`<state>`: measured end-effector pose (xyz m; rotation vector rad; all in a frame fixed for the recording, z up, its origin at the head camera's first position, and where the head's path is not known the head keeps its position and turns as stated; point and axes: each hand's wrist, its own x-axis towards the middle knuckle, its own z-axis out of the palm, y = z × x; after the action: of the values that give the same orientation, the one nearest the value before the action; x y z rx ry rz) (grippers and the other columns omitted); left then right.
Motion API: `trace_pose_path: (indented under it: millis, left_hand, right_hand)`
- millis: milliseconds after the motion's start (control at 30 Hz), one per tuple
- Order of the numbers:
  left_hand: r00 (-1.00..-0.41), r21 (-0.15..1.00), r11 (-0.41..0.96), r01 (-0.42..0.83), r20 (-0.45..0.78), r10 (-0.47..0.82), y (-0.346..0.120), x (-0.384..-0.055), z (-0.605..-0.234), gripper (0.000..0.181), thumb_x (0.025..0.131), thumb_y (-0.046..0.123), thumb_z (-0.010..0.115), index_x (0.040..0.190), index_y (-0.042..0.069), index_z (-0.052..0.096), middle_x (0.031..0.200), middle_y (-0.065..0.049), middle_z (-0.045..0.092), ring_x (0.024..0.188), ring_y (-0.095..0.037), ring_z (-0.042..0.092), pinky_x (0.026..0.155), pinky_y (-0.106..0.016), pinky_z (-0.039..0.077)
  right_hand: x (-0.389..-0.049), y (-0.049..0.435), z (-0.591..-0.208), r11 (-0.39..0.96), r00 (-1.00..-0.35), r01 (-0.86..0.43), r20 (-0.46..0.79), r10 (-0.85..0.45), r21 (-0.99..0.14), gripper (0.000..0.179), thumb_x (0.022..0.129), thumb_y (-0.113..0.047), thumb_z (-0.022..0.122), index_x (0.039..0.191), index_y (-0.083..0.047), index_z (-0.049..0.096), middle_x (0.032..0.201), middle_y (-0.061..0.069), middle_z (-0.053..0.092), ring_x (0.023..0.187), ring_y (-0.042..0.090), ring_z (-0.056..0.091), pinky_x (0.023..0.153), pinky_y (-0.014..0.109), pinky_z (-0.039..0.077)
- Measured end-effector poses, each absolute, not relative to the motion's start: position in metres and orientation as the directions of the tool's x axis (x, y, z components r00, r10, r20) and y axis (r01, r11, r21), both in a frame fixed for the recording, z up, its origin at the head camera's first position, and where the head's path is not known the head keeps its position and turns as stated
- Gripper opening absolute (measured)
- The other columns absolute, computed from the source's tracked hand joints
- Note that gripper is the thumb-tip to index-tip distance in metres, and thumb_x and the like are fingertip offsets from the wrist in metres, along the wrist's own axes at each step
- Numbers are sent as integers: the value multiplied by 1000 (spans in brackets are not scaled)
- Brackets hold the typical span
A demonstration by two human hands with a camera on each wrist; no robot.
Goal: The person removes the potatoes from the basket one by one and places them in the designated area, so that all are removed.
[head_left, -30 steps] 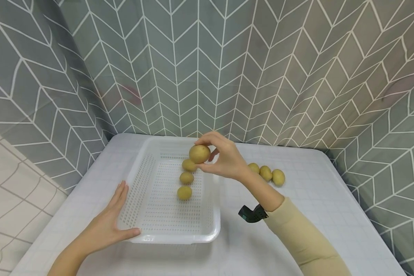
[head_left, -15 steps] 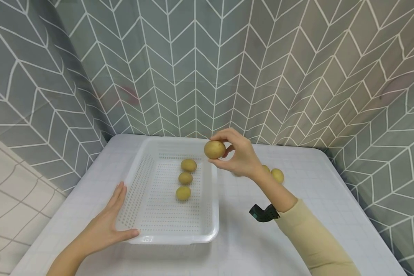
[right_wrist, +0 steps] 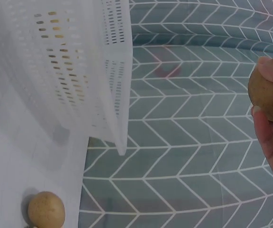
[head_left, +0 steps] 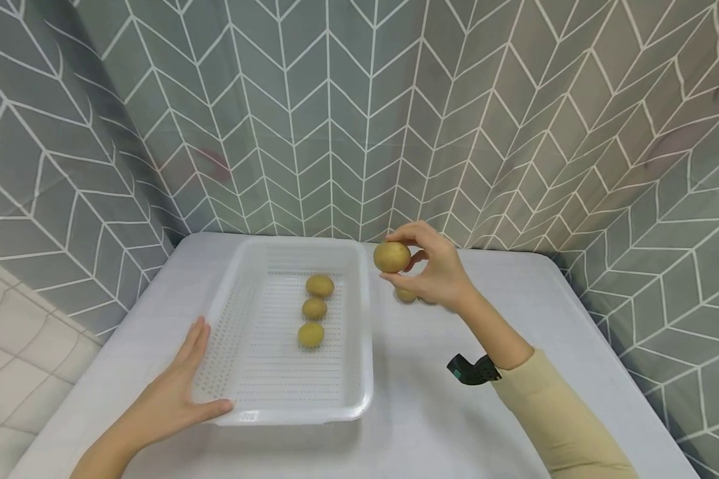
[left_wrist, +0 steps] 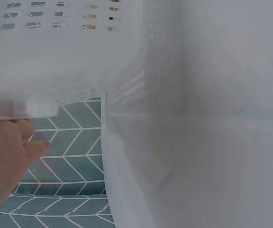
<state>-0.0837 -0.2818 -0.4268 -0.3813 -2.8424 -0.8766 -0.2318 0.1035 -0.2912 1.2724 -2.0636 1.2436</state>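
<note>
In the head view, my right hand [head_left: 434, 266] pinches a potato [head_left: 392, 257] between thumb and fingers, up off the table just right of a white plastic basket [head_left: 365, 346]. The right wrist view has this same potato [right_wrist: 269, 95] at its right edge. Three potatoes lie in a row inside the basket, the front one [head_left: 310, 334] nearest to me. My left hand [head_left: 168, 392] rests at the basket's front left corner, fingers straight along the side and thumb on the front rim.
Behind my right hand, a potato [head_left: 405, 295] on the table shows partly; the hand and forearm cover the area beside it. White cloth covers the table [head_left: 431, 412]. A patterned grey curtain [head_left: 347, 120] hangs close behind the table's back edge.
My right hand has carried the potato rightward, from over the basket's right half to outside its right rim. My left hand stays at the corner. The head view has shifted slightly.
</note>
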Motion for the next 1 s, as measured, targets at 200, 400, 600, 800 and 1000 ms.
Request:
trace_pose_path:
  millis: [200,400,600,800,1000]
  left_hand:
    - [-959,534,799,276,205,194,-284,-82,-426,129,66,39,86,154,4,-2,160,-13,-8,137,-53,18,84,-75,34]
    - [-959,538,797,277,204,195,-282,-84,-427,130,65,39,86,154,2,-1,160,-14,-8,135,-55,20,84,-75,34]
    - [-959,541,794,277,200,198,-281,-84,-427,129,66,40,86,154,4,-2,160,-14,-8,135,-55,19,85,-75,34]
    - [-963,538,800,266,183,197,-281,-84,-426,130,66,40,85,154,4,-4,160,-13,-10,134,-57,19,84,-76,33]
    - [-964,548,794,263,172,200,-282,-84,-425,128,67,40,85,153,4,-3,160,-12,-11,136,-55,17,84,-77,32]
  right_hand:
    - [-232,112,-292,193,-518,-850,709,-479,-490,51,57,15,84,102,10,61,102,20,59,84,13,57,55,33,55]
    - [-231,124,-294,230,-544,-836,700,-462,-498,50,58,14,84,103,9,62,102,18,60,85,11,57,58,29,55]
    - [-230,137,-298,253,-556,-830,701,-446,-497,52,56,17,83,102,9,62,101,17,60,87,8,59,58,27,54]
    - [-230,147,-304,264,-543,-839,708,-451,-475,52,55,19,83,102,12,61,101,21,59,84,7,57,58,24,54]
    - [-229,154,-311,290,-548,-837,709,-444,-465,52,54,19,83,101,12,60,99,22,59,85,8,58,60,22,53]
